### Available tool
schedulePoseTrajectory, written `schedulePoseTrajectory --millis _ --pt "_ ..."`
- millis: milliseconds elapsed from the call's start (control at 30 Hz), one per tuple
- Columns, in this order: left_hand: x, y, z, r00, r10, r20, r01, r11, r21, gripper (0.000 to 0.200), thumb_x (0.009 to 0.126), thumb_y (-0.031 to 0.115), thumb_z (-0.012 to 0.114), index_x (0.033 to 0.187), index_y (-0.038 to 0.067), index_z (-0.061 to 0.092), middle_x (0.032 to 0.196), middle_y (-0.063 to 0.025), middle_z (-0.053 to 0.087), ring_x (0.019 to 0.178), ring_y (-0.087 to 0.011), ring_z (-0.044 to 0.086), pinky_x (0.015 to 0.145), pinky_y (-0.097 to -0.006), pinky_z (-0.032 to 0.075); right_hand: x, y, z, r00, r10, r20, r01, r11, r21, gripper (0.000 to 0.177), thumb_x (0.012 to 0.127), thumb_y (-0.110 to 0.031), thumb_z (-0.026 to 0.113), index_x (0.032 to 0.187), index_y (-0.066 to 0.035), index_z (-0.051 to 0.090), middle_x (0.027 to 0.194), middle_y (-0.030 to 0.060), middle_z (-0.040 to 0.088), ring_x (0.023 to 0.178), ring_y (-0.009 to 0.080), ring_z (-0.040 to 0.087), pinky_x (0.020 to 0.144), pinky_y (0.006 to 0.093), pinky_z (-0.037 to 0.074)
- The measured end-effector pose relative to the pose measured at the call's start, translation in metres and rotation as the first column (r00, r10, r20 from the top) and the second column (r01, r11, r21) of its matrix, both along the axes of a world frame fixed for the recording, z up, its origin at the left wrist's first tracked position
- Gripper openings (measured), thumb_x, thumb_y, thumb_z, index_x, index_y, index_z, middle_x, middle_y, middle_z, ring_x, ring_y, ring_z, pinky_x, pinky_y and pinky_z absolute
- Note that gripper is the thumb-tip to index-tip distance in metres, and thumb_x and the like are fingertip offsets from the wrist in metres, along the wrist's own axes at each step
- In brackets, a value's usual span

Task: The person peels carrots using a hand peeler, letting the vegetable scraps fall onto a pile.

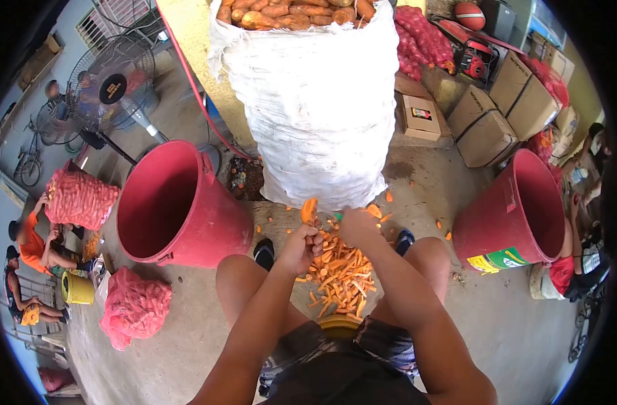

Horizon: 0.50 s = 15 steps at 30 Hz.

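My left hand [304, 247] is closed around the lower end of an orange carrot [310, 211], which points upward. Just to its right, my right hand [359, 226] is curled, with a small green tool [338, 217] showing at its fingers; the rest of that tool is hidden. Below both hands, between my feet, lies a heap of carrot pieces [345, 270]. Directly ahead stands a tall white woven sack [312, 101], with whole carrots [295, 13] filling its top.
Large red bins stand to the left [214, 216] and right [480, 219]. A stand fan [112, 88] is at the upper left, near filled red mesh sacks [136, 307]. Cardboard boxes [484, 125] stack at the right. People sit at the far left and far right.
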<state>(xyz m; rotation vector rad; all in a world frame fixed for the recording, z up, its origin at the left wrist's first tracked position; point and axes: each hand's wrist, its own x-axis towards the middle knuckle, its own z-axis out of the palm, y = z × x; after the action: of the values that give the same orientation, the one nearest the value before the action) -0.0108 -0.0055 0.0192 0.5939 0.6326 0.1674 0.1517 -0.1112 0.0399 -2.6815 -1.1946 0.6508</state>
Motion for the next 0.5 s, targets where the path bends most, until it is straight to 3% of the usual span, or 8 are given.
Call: schedulePoseTrajectory --millis 67,200,267,400,467,500 --pt "0.004 0.001 -0.018 0.999 -0.025 -0.028 0.026 0.999 0.024 0.029 0.093 0.021 0.054 0.12 0.01 0.054 0.07 -0.0007 0.049 0.062 -0.0152 0.045 0.06 -0.0315 0.038 -0.018 -0.001 0.001 0.995 0.099 0.028 -0.101 0.988 0.116 0.036 0.09 -0.019 0.072 0.116 0.006 0.065 0.108 0.0273 0.074 0.107 0.0388 0.074 0.09 0.048 0.06" --pt "0.0 0.003 -0.022 0.981 -0.172 0.086 0.173 0.985 0.002 0.031 0.091 0.02 0.053 0.12 0.009 0.055 0.068 -0.0012 0.048 0.059 -0.0152 0.044 0.059 -0.0315 0.037 -0.002 0.002 -0.027 0.994 0.07 0.085 -0.082 0.984 0.156 0.039 0.09 -0.021 0.072 0.118 0.006 0.066 0.109 0.0264 0.074 0.105 0.0388 0.075 0.086 0.0483 0.061" --pt "-0.003 -0.002 -0.003 0.97 -0.233 0.061 0.23 0.971 0.063 0.029 0.09 0.019 0.051 0.116 0.01 0.056 0.066 -0.0007 0.046 0.056 -0.0145 0.041 0.058 -0.0313 0.036 0.044 0.0 -0.048 0.994 -0.108 -0.011 0.108 0.994 0.012 0.039 0.09 -0.022 0.072 0.117 0.005 0.069 0.112 0.0254 0.074 0.104 0.0389 0.075 0.086 0.0491 0.061" --pt "-0.012 0.0 0.005 0.982 -0.168 0.09 0.163 0.985 0.057 0.029 0.091 0.02 0.051 0.118 0.01 0.057 0.065 0.0 0.045 0.055 -0.014 0.04 0.058 -0.0304 0.035 0.068 -0.001 -0.056 0.999 0.016 -0.043 -0.022 0.991 -0.133 0.036 0.09 -0.021 0.071 0.114 0.005 0.071 0.115 0.0246 0.075 0.106 0.0378 0.075 0.088 0.0486 0.06" --pt "-0.007 0.005 0.008 0.994 -0.1 0.034 0.098 0.994 0.047 0.028 0.103 0.031 0.05 0.121 0.011 0.057 0.066 0.0004 0.045 0.056 -0.0134 0.041 0.059 -0.0303 0.035 0.056 0.002 -0.023 0.996 -0.01 -0.084 -0.002 0.99 -0.141 0.034 0.09 -0.022 0.071 0.111 0.005 0.072 0.113 0.0268 0.074 0.108 0.0377 0.074 0.092 0.0485 0.059" --pt "-0.004 0.004 0.006 0.995 -0.095 0.037 0.094 0.995 0.039 0.028 0.103 0.031 0.05 0.121 0.011 0.057 0.066 0.0004 0.045 0.056 -0.0134 0.041 0.059 -0.0303 0.035 0.049 0.002 -0.018 0.997 -0.006 -0.082 -0.006 0.989 -0.149 0.034 0.09 -0.022 0.071 0.111 0.005 0.072 0.113 0.0268 0.074 0.108 0.0377 0.074 0.092 0.0485 0.059"
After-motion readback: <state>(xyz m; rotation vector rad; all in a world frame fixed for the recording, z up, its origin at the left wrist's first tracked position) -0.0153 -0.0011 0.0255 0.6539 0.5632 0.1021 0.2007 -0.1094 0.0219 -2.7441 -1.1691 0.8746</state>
